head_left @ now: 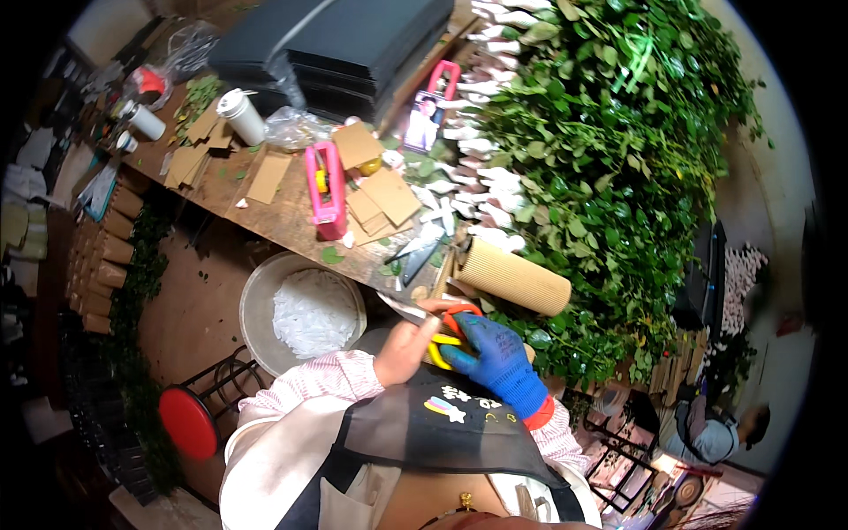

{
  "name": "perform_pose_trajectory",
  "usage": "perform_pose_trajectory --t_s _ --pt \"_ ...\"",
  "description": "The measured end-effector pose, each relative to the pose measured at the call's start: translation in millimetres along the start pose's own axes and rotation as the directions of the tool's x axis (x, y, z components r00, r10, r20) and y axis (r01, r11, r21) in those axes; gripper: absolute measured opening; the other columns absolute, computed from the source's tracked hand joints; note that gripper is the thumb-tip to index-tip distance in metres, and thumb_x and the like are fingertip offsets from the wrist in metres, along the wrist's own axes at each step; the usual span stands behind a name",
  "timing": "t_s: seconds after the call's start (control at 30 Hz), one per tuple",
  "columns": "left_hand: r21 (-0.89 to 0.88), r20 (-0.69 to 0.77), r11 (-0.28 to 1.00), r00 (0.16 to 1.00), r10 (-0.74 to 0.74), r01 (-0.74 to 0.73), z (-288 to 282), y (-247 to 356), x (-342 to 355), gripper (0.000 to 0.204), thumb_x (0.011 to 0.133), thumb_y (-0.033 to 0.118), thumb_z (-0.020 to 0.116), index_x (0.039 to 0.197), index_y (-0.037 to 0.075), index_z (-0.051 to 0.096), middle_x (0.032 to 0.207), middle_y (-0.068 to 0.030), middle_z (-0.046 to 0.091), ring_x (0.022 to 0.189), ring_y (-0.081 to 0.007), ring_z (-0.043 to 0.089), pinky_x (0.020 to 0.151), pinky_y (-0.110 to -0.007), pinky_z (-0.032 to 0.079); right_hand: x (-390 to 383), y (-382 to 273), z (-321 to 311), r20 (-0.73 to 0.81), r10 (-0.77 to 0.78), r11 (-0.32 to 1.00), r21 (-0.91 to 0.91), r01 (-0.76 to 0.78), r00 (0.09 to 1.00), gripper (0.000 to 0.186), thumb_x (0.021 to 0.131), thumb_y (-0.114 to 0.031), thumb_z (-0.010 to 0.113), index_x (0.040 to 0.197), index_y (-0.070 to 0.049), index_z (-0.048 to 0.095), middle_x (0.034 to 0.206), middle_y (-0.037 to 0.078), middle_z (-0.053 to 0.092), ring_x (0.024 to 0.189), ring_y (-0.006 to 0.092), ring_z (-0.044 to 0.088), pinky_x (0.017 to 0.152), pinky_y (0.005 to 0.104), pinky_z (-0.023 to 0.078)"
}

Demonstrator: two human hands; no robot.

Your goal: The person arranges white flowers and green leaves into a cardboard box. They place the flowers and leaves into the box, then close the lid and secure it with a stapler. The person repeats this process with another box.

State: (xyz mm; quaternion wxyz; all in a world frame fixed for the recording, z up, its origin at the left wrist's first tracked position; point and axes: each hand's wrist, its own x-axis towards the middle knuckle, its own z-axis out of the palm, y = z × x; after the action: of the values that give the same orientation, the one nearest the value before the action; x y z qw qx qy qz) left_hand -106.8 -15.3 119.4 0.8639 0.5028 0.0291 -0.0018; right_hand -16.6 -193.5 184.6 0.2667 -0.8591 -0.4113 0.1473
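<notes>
A pair of scissors with grey blades and red and yellow handles is at the near edge of the workbench, in front of my apron. My bare left hand is closed around its middle, the blades jutting out past my fingers to the far left. In a blue work glove, my right hand grips the handles; its fingers partly hide them. Just beyond my hands lies a roll of ribbed tan cardboard. Dark-handled cutters rest on the bench to the left of that roll.
Leafy stems with white-wrapped heads are heaped at the right. A pink tape dispenser, cardboard pieces and dark stacked sheets lie on the bench. Below left stand a bucket of white strips and a red stool.
</notes>
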Motion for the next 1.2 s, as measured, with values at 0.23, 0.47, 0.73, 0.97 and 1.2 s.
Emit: perform_pose_trajectory --t_s 0.23,0.47,0.73,0.97,1.2 --pt "-0.325 -0.758 0.946 0.596 -0.266 0.010 -198 -19 -33 0.028 0.108 0.028 0.055 0.116 0.002 0.061 0.098 -0.0181 0.073 0.089 -0.0272 0.074 0.080 -0.042 0.062 14 -3 -23 -0.005 0.049 0.995 0.085 -0.049 0.999 0.059 0.083 -0.031 0.084 0.135 -0.008 0.065 0.128 0.018 0.069 0.116 0.0356 0.068 0.100 0.0451 0.054" --pt "0.250 -0.857 0.933 0.507 0.089 0.259 -410 -15 27 0.050 0.101 0.013 0.062 0.143 0.000 0.038 0.110 -0.0158 0.067 0.078 -0.0236 0.071 0.053 -0.032 0.058 -10 40 39 0.109 0.227 0.918 -0.355 -0.176 0.968 0.055 0.080 -0.037 0.078 0.128 -0.017 0.064 0.112 0.012 0.067 0.106 0.0344 0.063 0.090 0.0489 0.049" --pt "0.848 -0.384 0.530 0.668 0.638 -0.019 -216 27 38 0.019 0.094 0.005 0.065 0.112 -0.001 0.067 0.104 -0.0155 0.068 0.093 -0.0333 0.066 0.087 -0.043 0.053 -8 51 65 -0.065 0.221 0.890 -0.395 -0.228 0.973 0.044 0.075 -0.027 0.081 0.116 -0.018 0.070 0.105 0.008 0.069 0.099 0.0306 0.065 0.084 0.0472 0.050" --pt "0.775 0.456 0.488 0.890 0.011 -0.403 -74 -20 97 0.027 0.096 0.016 0.071 0.120 0.004 0.069 0.112 -0.0160 0.070 0.104 -0.0374 0.068 0.089 -0.043 0.055 -8 51 49 -0.043 0.113 0.987 -0.111 -0.117 0.993 0.050 0.083 -0.030 0.080 0.128 -0.013 0.069 0.116 0.014 0.071 0.105 0.0352 0.067 0.093 0.0487 0.052" --pt "0.749 0.617 0.232 0.781 0.096 -0.620 -32 -67 137 0.044 0.086 0.037 0.081 0.115 0.005 0.071 0.118 -0.0192 0.068 0.115 -0.0422 0.062 0.099 -0.051 0.049 -20 54 -7 -0.272 -0.002 0.963 0.258 0.075 0.962 0.044 0.092 -0.024 0.077 0.132 -0.008 0.068 0.129 0.015 0.070 0.118 0.0333 0.067 0.103 0.0442 0.051"
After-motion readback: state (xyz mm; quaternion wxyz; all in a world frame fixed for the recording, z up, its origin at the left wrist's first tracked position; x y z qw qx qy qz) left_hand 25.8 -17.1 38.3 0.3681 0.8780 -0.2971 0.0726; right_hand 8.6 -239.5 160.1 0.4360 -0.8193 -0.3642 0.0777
